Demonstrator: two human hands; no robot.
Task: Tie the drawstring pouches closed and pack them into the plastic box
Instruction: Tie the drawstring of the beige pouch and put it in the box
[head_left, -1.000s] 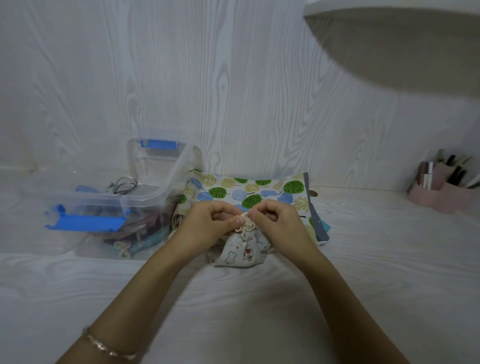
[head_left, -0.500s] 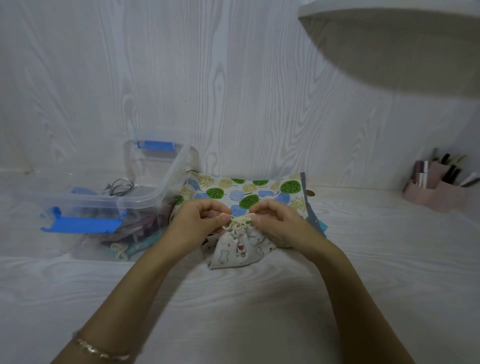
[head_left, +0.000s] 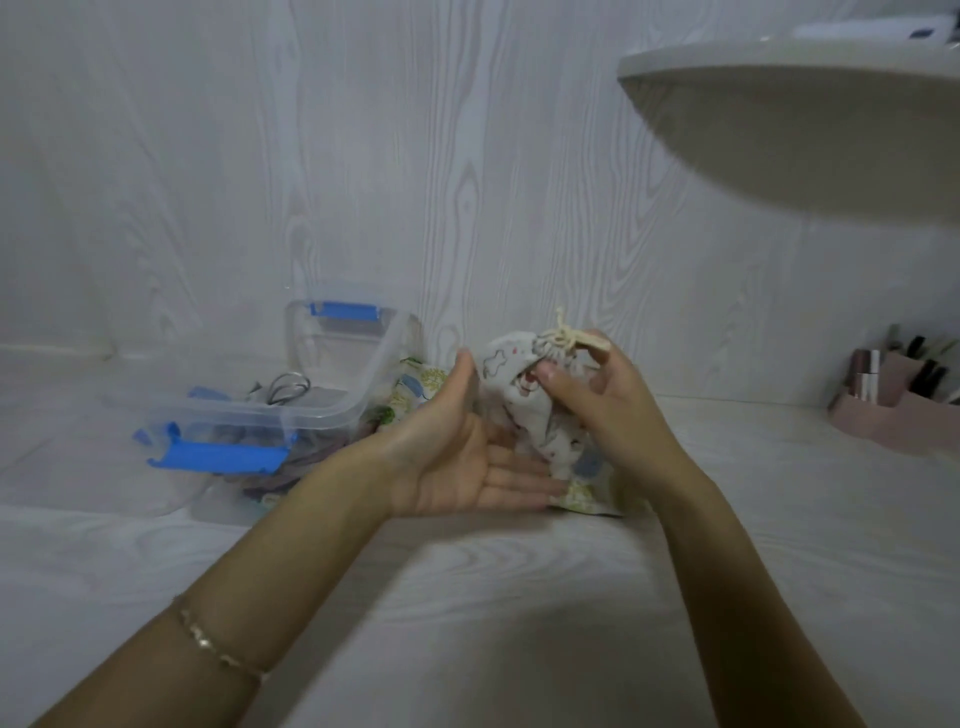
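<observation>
Plastic box left of centre on table — pouch mid-frame, right of box; desk organizer far right.

One view: a wide-angle camera worn on the head, facing forward and down over the white tabletop toward the wood-grain wall. Near range. The plastic box lies left of centre, with the left hand and right hand just right of it.

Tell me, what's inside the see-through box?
Inside the plastic box lie silvery metal loops and dark cloth pieces. Its blue latch covers part, so the rest is hidden.
</observation>
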